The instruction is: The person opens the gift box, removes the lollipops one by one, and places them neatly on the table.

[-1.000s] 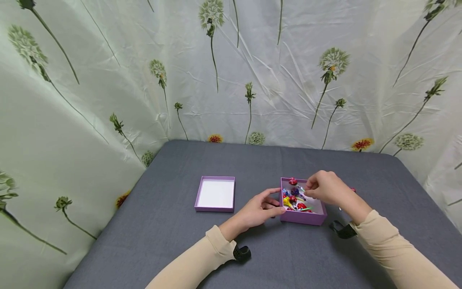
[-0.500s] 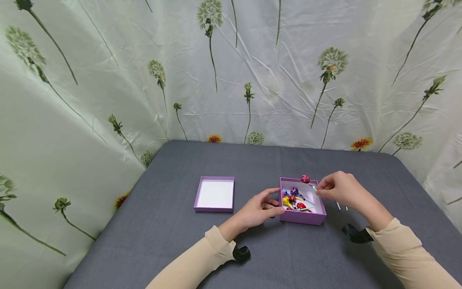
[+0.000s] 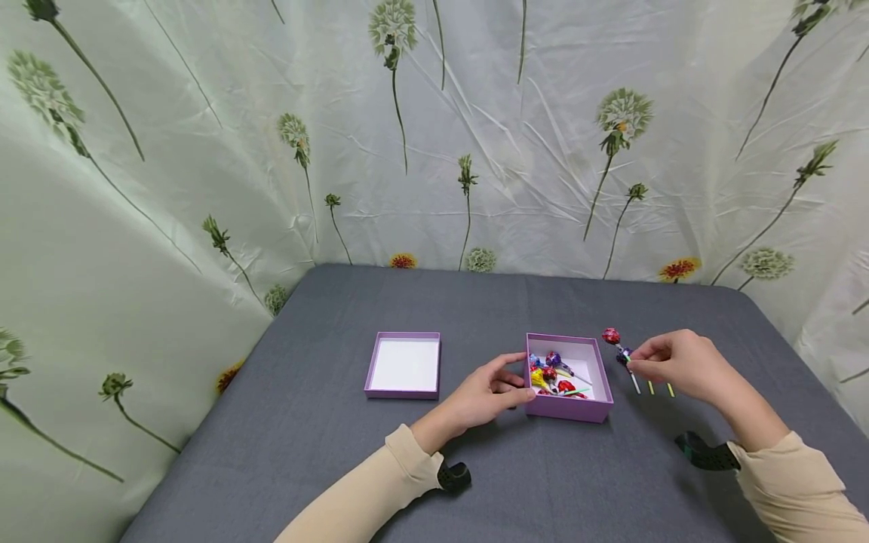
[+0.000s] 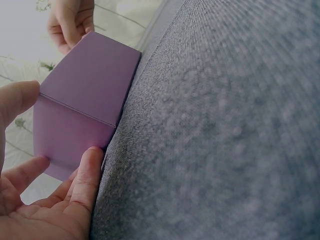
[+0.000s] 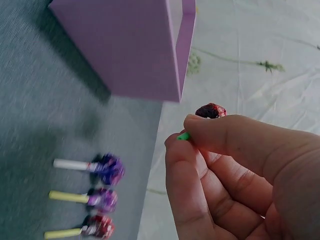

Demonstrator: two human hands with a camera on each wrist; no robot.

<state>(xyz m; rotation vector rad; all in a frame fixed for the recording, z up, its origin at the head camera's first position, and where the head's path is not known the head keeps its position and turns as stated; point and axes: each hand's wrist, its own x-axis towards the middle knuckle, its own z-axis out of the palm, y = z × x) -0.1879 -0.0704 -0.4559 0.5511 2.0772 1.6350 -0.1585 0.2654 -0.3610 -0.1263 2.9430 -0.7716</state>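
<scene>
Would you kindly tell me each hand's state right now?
Left hand: open, fingers touching the purple box.
Right hand: closed, pinching a red lollipop by its green stick.

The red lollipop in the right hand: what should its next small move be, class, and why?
Probably lower the held red lollipop onto the gray cloth beside the white-stick lollipop. The right hand pinches its green stick outside the purple box, and three lollipops lie on the cloth side by side.

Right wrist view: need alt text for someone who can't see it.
A right hand pinches a red-wrapped lollipop by its green stick. Three more lollipops, one white-sticked and two yellow-sticked, lie in a row on gray fabric beside a purple box.
</scene>
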